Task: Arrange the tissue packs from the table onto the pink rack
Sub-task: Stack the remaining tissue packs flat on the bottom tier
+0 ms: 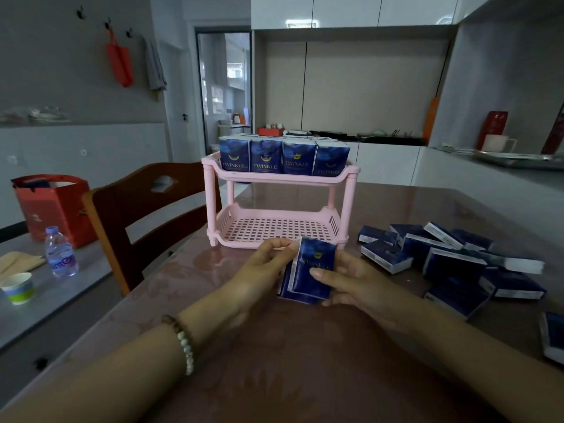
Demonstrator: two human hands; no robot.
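Pink rack, two tiers, upright. Top-tier packs navy, upright, side by side. Two packs upright, overlapping, just before rack. Loose pile right of rack, jumbled.

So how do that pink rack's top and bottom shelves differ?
The top shelf carries a row of upright blue tissue packs; the bottom shelf holds none, its slotted floor showing. The bottom shelf sits on the table, the top shelf on posts above it. Both are pink plastic.
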